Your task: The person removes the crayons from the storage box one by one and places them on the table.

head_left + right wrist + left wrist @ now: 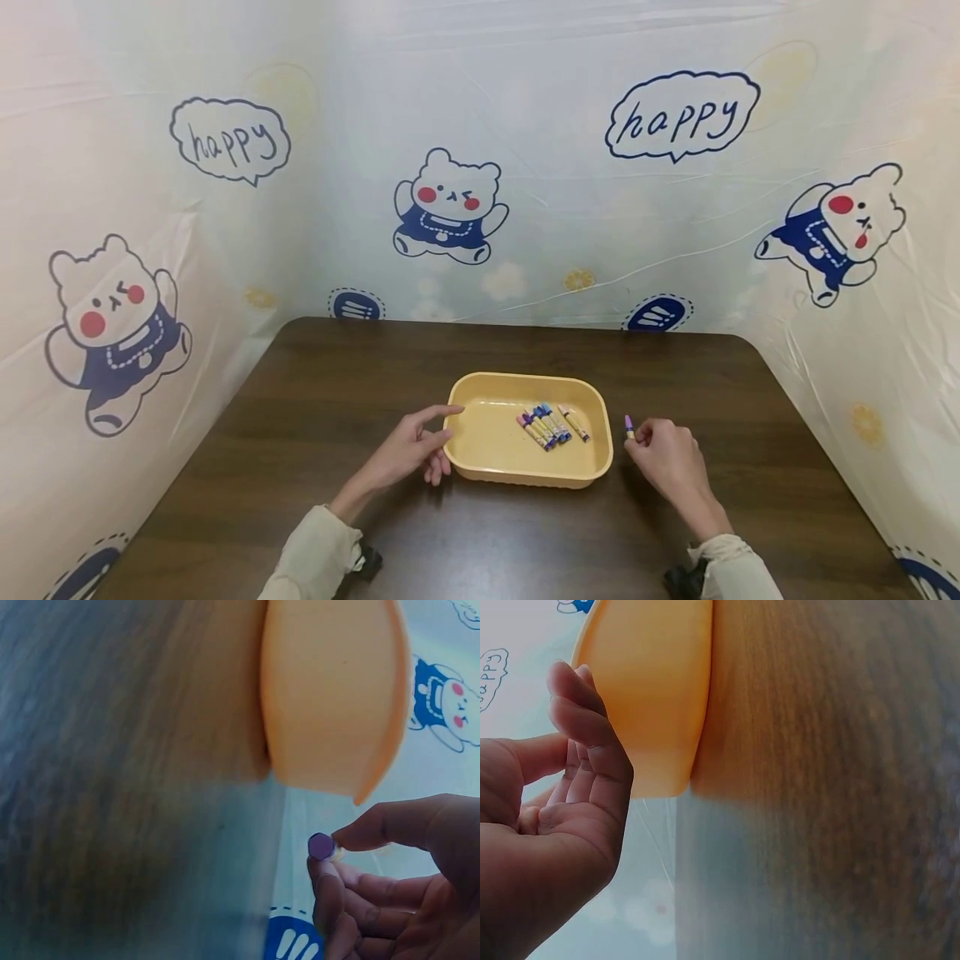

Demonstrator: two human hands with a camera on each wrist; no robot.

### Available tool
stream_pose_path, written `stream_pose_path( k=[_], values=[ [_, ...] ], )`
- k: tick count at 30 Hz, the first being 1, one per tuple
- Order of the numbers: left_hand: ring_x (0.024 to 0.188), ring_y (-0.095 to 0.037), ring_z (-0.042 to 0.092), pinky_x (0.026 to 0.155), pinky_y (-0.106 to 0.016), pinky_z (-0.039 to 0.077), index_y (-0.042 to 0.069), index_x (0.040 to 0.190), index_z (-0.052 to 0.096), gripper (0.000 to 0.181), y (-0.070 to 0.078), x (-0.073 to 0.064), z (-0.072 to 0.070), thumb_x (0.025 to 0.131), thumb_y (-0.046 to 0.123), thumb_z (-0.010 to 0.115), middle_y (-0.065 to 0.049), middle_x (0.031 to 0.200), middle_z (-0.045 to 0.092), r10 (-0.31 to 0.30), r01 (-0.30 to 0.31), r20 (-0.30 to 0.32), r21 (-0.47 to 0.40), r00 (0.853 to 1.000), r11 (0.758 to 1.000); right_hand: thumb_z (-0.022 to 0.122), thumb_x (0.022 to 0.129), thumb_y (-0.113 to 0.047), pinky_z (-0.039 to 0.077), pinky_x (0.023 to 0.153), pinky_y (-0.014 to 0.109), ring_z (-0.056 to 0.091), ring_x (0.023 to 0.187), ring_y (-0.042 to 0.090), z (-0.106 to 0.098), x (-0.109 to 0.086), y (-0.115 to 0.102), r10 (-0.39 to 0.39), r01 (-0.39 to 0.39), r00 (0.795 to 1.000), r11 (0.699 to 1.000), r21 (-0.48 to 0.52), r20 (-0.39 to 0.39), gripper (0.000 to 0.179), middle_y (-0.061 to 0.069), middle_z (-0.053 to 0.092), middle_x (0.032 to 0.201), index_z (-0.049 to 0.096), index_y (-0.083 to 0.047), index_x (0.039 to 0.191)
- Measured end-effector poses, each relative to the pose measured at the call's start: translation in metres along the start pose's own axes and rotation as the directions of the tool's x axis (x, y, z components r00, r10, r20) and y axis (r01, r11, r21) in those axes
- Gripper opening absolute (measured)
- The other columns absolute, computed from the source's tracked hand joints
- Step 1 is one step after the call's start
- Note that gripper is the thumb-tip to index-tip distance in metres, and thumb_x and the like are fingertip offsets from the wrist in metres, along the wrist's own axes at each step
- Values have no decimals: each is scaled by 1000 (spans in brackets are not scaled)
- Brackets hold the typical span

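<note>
A yellow plastic tray (487, 477) stands on the table, with several crayons (545, 427) lying in its right half. Most of these crayons lie side by side; one lies slightly apart on the right. My left hand (408, 450) holds the tray's left end, index finger and thumb at the rim and the other fingers bent below, against the outer wall (660, 697) in the left wrist view. Just right of the tray, my right hand (670, 458) pinches a purple-tipped crayon (629, 427) between thumb and fingers. Its purple hexagonal end (321, 846) faces the right wrist camera.
The dark brown wooden table (360, 358) has rounded far corners. A pale curtain (555, 225) printed with bears and "happy" bubbles hangs behind it and along both sides.
</note>
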State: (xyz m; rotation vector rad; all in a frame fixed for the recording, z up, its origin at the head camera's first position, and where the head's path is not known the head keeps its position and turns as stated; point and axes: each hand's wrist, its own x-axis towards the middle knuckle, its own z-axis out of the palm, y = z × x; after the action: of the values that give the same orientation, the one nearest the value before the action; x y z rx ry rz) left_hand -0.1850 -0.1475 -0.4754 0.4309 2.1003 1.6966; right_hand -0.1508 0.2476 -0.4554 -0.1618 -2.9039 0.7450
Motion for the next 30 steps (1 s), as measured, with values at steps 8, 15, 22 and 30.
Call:
stream_pose_path(
  k=[8, 15, 22, 30],
  values=[
    [51, -22, 62, 50, -29, 55, 6, 148, 43, 47, -1, 0, -1, 103, 8, 54, -19, 72, 68, 2, -2, -1, -2, 1000, 1000, 69, 81, -17, 41, 49, 33, 53, 57, 20, 10, 10, 14, 18, -16, 998, 1000, -25, 65, 14, 0, 58, 62, 65, -12, 68],
    [50, -21, 62, 49, -28, 54, 6, 149, 43, 46, -4, 0, -1, 104, 7, 52, -20, 72, 69, 4, -4, 5, -19, 1000, 1000, 68, 83, -14, 37, 47, 32, 51, 55, 20, 15, 19, 16, 26, -22, 994, 999, -37, 109, 19, 2, 54, 62, 60, -10, 66],
    [49, -21, 62, 48, -26, 54, 6, 149, 42, 46, -4, 0, 0, 104, 6, 51, -20, 72, 68, 11, -10, 10, -42, 1000, 999, 69, 84, -13, 37, 46, 31, 49, 53, 20, 18, 22, 16, 35, -28, 989, 998, -50, 144, 24, 3, 52, 60, 56, -10, 64],
    [49, -20, 62, 47, -27, 53, 6, 149, 42, 46, -7, 0, -1, 104, 6, 50, -20, 71, 68, 14, -14, 7, -45, 1000, 999, 71, 85, -16, 33, 45, 30, 46, 50, 18, 17, 20, 15, 27, -18, 989, 998, -65, 147, 36, 0, 45, 54, 48, -13, 58]
  ],
)
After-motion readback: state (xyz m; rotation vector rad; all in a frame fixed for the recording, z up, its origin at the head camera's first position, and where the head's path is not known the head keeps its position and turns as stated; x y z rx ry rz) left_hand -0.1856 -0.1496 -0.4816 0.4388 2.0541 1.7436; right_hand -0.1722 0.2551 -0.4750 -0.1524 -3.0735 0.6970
